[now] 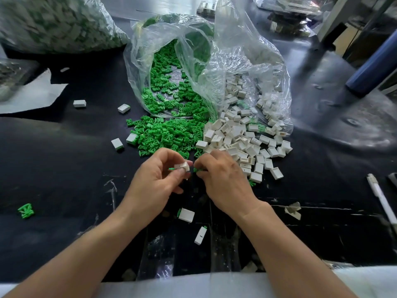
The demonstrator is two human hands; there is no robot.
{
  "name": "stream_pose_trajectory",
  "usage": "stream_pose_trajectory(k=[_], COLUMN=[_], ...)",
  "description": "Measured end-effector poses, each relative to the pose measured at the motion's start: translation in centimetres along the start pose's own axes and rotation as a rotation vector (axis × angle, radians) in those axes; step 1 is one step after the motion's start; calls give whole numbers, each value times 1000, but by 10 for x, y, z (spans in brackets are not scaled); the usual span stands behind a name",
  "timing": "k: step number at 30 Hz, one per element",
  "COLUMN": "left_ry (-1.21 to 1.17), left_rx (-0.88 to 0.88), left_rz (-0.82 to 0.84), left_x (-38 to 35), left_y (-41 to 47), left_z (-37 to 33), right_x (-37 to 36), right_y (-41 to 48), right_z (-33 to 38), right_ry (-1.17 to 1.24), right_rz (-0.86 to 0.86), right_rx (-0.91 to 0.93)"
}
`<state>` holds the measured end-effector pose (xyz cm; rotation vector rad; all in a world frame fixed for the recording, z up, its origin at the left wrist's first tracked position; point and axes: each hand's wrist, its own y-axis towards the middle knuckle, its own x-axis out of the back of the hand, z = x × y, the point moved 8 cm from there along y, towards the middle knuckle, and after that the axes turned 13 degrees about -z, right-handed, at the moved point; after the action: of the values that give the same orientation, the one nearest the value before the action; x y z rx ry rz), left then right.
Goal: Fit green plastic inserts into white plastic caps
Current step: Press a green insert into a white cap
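Note:
My left hand pinches a white plastic cap at centre, with a bit of green showing at the cap's left edge. Right beside it, my right hand pinches a green insert that is mostly hidden by the fingers. Just beyond the hands lies a heap of green inserts spilling from a clear bag. A heap of white caps spills from a second clear bag on the right.
Fitted caps lie loose on the black table: some on the left, one below my hands, another nearer me. A stray green insert lies far left. A white pen lies at right, a big filled bag at back left.

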<state>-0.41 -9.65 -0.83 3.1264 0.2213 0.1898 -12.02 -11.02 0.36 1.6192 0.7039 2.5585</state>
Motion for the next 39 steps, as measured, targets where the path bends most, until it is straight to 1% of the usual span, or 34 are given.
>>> stream_pose_trajectory(k=[2, 4, 6, 8, 10, 11, 12, 13, 14, 16, 17, 19, 23, 28, 32, 35, 39], left_ry=[97, 214, 378, 571, 727, 747, 718, 617, 469, 145, 42, -55, -150, -201, -240, -227, -188], left_rx=[-70, -119, -200, -284, -280, -253, -226, -194, -137, 18, 79, 149, 186, 188, 216, 208, 189], left_rz=[54, 26, -87, -234, -393, -459, -495, -492, -440, -236, -138, -13, 74, 78, 79, 72, 77], left_x=[-7, -8, 1, 18, 44, 57, 66, 70, 67, 42, 28, 7, -11, -13, -13, -12, -12], left_y=[-2, -4, -3, -3, 2, 4, 6, 8, 9, 8, 4, -1, -3, -1, -2, -3, -4], left_z=[-2, -4, -8, -17, -22, -23, -23, -22, -18, -10, -7, -1, 1, 4, 5, 4, 3], right_x=[8, 17, 21, 21, 22, 24, 26, 28, 29, 26, 24, 22, 29, 28, 29, 29, 25], right_y=[0, 1, 1, -1, -1, 0, 0, 1, 0, -1, -1, -2, -1, -2, -2, -4, -6], right_z=[-7, -15, -21, -25, -26, -27, -27, -27, -26, -26, -25, -23, -17, -11, -9, -10, -9], right_ry=[39, 76, 87, 110, 163, 200, 241, 285, 334, 451, 510, 622, 737, 788, 766, 754, 674], right_rz=[-38, -86, -103, -102, -111, -128, -152, -171, -180, -157, -135, -114, -125, -118, -112, -100, -92], right_rx=[-64, -126, -155, -169, -191, -201, -210, -218, -227, -252, -267, -286, -251, -241, -202, -198, -191])
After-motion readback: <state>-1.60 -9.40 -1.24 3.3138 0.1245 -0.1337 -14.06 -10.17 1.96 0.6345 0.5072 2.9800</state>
